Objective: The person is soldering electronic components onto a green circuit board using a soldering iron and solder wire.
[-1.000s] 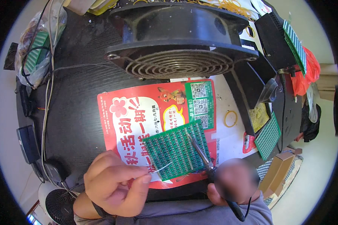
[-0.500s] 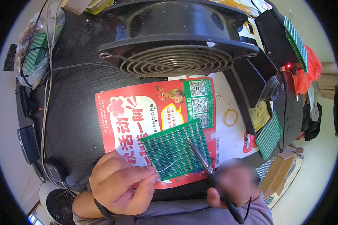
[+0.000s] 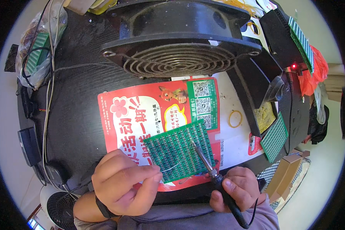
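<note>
The fingers of the left hand (image 3: 124, 184) are pressed together in a pinch on a thin silvery strand of solder wire (image 3: 171, 167), whose free end lies over the near part of a green rectangular perforated circuit board (image 3: 178, 150). The fingers of the right hand (image 3: 237, 188) are curled tight around the black handle of a soldering iron (image 3: 207, 163), its metal tip resting on the board's right half. The board lies flat on a red printed paper flyer (image 3: 142, 115) on the dark surface (image 3: 76, 115), just ahead of both hands. I would judge the board light, stiff and thin, best taken by its bare edges, since the face is crowded with small joints; the wire looks soft and bendy, and the iron should be held only by its handle, the metal end likely being hot. Counting: one board under the hands, one iron, one strand of wire, one flyer. Farther out stand one large round black fan with a wire grille (image 3: 178, 57), one yellow rubber band (image 3: 235, 118) on the white patch to the right, and at least two more green boards (image 3: 274, 137) at the right edge.
</note>
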Available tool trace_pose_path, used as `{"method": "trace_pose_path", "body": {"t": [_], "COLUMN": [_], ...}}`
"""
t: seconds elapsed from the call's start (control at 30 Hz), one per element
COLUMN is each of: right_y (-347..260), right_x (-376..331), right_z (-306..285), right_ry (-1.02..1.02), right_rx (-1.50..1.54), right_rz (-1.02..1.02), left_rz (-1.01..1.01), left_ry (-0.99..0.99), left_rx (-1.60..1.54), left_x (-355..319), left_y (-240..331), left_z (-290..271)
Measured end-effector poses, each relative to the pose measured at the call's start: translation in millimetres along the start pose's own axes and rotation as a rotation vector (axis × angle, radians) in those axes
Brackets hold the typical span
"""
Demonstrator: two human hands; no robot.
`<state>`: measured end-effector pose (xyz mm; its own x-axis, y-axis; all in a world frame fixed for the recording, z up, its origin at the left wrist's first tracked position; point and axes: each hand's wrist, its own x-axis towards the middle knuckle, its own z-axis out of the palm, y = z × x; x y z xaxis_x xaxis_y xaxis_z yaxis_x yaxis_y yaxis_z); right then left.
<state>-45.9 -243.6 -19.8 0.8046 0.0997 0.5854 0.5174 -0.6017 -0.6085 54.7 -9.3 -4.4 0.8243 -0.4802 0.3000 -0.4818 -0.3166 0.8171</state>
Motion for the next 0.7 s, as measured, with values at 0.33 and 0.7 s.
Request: {"method": "trace_pose_path", "body": {"t": [0.33,0.7], "right_y": [-0.8,-1.8], "right_x": [1.2,0.6], "right_z": [-2.2,-0.1], "right_ry": [-0.016,-0.009], "right_rx": [-0.006,-0.010], "right_rz": [0.018,0.034], "left_rz": [-0.004,-0.014], "left_ry": [0.002,-0.008], "left_rx": [0.011,0.051], "left_x": [-1.5,0.6], "left_y": [0.1,0.7], "left_z": [2.4,0.3]}}
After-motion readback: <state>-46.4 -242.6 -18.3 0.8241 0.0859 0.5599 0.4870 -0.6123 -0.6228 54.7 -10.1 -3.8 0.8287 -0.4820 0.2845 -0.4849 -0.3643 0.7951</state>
